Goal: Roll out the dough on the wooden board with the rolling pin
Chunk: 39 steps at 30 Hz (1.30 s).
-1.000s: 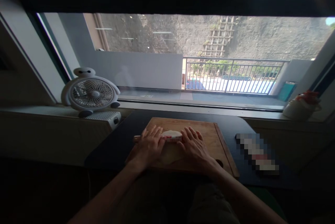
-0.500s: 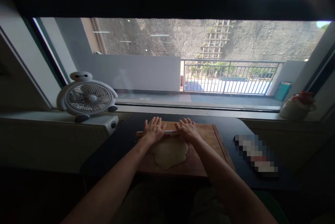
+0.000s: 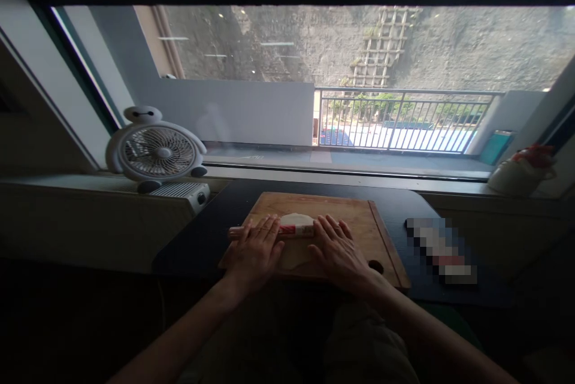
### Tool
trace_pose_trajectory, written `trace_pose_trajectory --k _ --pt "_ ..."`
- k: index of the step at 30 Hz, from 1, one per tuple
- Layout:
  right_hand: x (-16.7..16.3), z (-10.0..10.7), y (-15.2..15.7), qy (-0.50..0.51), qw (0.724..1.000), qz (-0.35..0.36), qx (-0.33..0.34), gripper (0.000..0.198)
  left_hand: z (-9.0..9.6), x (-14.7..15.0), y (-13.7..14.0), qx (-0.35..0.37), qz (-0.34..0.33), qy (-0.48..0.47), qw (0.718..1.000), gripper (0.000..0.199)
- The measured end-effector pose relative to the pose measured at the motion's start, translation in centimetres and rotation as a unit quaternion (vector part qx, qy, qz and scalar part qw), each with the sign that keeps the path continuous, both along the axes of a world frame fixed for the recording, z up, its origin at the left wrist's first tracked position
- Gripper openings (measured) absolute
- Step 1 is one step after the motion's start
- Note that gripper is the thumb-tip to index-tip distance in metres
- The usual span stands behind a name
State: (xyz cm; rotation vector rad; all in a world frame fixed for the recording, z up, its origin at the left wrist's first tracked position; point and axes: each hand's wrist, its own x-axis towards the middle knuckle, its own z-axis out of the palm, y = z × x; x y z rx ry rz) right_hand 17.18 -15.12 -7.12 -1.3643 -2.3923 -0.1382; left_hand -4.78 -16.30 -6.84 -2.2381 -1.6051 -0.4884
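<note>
A sheet of dough (image 3: 297, 218) lies on the wooden cutting board (image 3: 354, 216). Across it rests a rolling pin (image 3: 288, 230) with a red and white printed band. My left hand (image 3: 256, 246) is flat over the pin's left part, fingers stretched forward on top. Over the right end lies my right hand (image 3: 336, 246), its fingers spread and palm down. Dough shows beyond the pin and also on the near side, between my hands. The pin's right tip is hidden under my right hand.
The board sits on a dark table (image 3: 193, 246). To the right lies a blurred-out flat object (image 3: 442, 252). A white fan (image 3: 162, 153) stands on a ledge at left, and a white pot (image 3: 516, 177) is on the sill at right. A window is ahead.
Both hands have drawn the rolling pin back toward me, from the dough's far edge onto its middle or near part. The camera view has tilted downward.
</note>
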Motion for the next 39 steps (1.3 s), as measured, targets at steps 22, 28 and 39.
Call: trace_pose_trajectory --k 22,28,39 --pt "0.5 0.0 -2.8 0.012 1.0 0.022 0.014 0.06 -0.4 -0.8 -2.4 0.001 -0.021 0.019 1.0 0.053" --pt "-1.6 1.1 4.4 0.033 0.998 -0.05 -0.021 0.053 0.8 -0.1 4.7 -0.034 0.028 -0.023 0.999 0.05" --pt "-2.3 0.5 4.1 0.053 0.995 -0.08 0.01 0.054 1.1 0.4 5.0 -0.024 0.026 -0.047 0.998 0.044"
